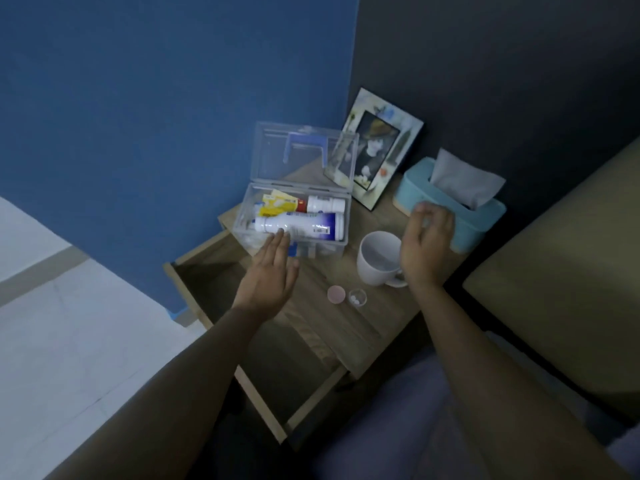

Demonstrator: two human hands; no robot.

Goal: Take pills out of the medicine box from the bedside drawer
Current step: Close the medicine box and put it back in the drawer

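A clear plastic medicine box [343, 233] stands on the bedside table with its lid [270, 157] swung up. Inside lie a white bottle with a blue label [304, 225], a smaller white bottle [325, 204] and yellow sachets [277, 206]. My left hand [270, 275] is flat with straight fingers, its tips at the box's front edge, touching the big bottle. My right hand [427, 245] hovers loosely curled over the white mug [375, 258], holding nothing I can see. A small clear cup with white pills [357, 298] and a pink cap [336, 294] sit on the table in front.
The wooden drawer [221, 292] is pulled out under my left arm. A picture frame [381, 150] and a teal tissue box [450, 206] stand at the back of the table [381, 327]. The bed's edge [554, 271] lies to the right, a blue wall to the left.
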